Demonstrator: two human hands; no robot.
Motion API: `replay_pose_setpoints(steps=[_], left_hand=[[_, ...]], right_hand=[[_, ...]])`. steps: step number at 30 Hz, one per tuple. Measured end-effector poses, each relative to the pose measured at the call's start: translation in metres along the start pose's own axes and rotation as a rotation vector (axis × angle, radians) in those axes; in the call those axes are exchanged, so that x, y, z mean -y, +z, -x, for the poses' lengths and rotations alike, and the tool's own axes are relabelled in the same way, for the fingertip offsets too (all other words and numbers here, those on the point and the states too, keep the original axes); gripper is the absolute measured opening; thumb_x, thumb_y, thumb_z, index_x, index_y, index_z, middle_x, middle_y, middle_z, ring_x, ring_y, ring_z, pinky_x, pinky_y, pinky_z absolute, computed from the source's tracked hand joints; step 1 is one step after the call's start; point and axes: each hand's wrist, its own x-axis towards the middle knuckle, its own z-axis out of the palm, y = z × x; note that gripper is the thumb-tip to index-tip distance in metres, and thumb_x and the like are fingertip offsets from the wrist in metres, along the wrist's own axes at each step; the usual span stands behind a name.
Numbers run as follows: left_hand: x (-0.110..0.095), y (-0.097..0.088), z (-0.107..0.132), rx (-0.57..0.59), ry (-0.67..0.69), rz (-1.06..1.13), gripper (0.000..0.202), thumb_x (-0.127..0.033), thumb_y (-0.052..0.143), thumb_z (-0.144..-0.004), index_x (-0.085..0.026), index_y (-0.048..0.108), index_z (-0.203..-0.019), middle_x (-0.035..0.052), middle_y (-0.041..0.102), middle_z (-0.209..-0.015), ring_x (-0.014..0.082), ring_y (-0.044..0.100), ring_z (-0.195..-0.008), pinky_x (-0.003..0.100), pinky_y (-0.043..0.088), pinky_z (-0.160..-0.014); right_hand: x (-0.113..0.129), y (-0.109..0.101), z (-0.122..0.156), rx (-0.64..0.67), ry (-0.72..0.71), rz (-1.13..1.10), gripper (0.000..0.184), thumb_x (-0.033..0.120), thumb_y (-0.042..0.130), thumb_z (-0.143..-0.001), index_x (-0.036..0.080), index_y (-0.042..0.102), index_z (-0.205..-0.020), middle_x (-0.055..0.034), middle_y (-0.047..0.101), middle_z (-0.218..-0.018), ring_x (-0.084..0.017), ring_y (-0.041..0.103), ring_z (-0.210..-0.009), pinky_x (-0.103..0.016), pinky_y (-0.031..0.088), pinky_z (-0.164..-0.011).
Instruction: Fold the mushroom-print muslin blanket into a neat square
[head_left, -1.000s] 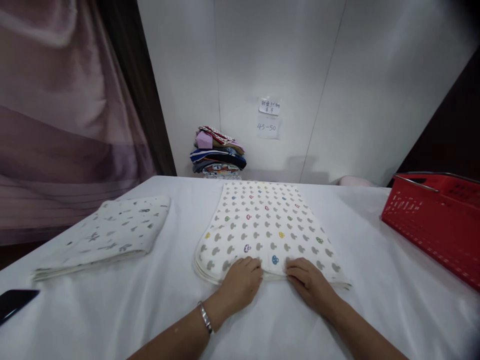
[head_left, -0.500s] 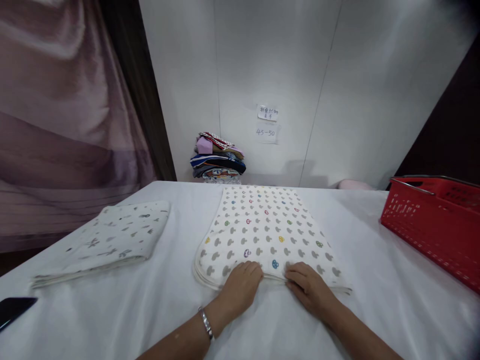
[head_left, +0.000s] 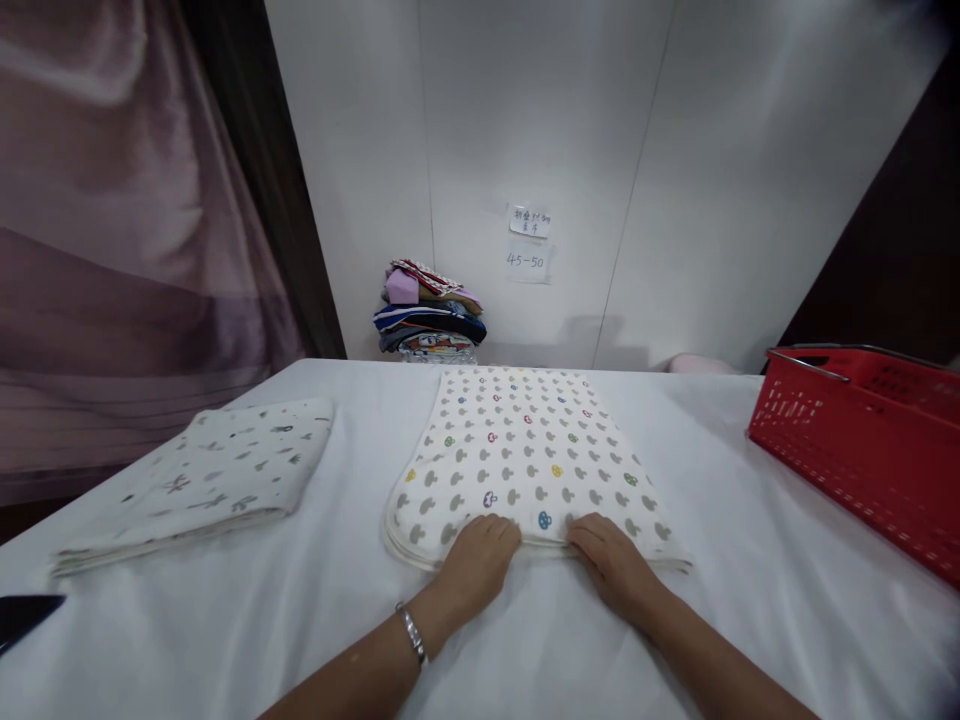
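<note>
A folded white blanket [head_left: 517,450] with a mushroom print, mostly grey with a few coloured ones, lies flat in the middle of the table. At its near edge my left hand [head_left: 480,558] has its fingers over the top layer, closed on the edge; a silver bracelet circles that wrist. Slightly to the right, my right hand [head_left: 611,560] grips the same edge with fingers pressed together. Both thumbs are mostly hidden. Between the hands, a short stretch of layered edge shows.
On the left lies another folded white cloth [head_left: 225,465] with a grey-brown print. A red basket [head_left: 847,440] stands at the right. Behind the table's far edge is a pile of folded fabrics [head_left: 431,310]. A dark flat object [head_left: 26,615] sits at the left front.
The whole view has shifted slightly. My right thumb, visible before, is now tucked out of sight at the blanket's edge. The blanket keeps its place on the table.
</note>
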Motion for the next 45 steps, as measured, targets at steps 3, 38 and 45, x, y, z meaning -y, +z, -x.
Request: replay_pose_setpoints(steps=[3, 38, 45], left_hand=[[0.0, -0.001, 0.0, 0.013, -0.005, 0.004, 0.02, -0.003, 0.037, -0.084, -0.018, 0.051, -0.087, 0.0039, 0.057, -0.082, 0.0189, 0.05, -0.076, 0.032, 0.039, -0.069], [-0.001, -0.007, 0.007, -0.024, 0.056, 0.028, 0.02, -0.005, 0.045, -0.083, -0.018, 0.059, -0.09, 0.005, 0.06, -0.105, 0.0193, 0.052, -0.091, 0.034, 0.042, -0.078], [-0.005, -0.022, 0.007, -0.002, 0.053, 0.084, 0.013, -0.022, 0.05, -0.085, -0.018, 0.06, -0.092, 0.0065, 0.059, -0.107, 0.0211, 0.052, -0.093, 0.036, 0.043, -0.08]], right_hand=[[0.002, -0.001, -0.001, -0.007, -0.009, 0.013, 0.019, 0.01, 0.039, -0.09, 0.019, 0.056, -0.094, -0.0087, 0.063, -0.09, -0.02, 0.058, -0.082, -0.035, 0.049, -0.071], [-0.008, 0.004, 0.007, -0.087, -0.104, 0.043, 0.024, 0.008, 0.041, -0.086, 0.019, 0.06, -0.094, -0.0098, 0.064, -0.101, -0.021, 0.059, -0.09, -0.036, 0.051, -0.074], [-0.009, -0.001, 0.009, -0.056, -0.146, -0.035, 0.034, 0.008, 0.047, -0.081, 0.022, 0.054, -0.111, -0.0116, 0.061, -0.108, -0.023, 0.058, -0.096, -0.041, 0.05, -0.079]])
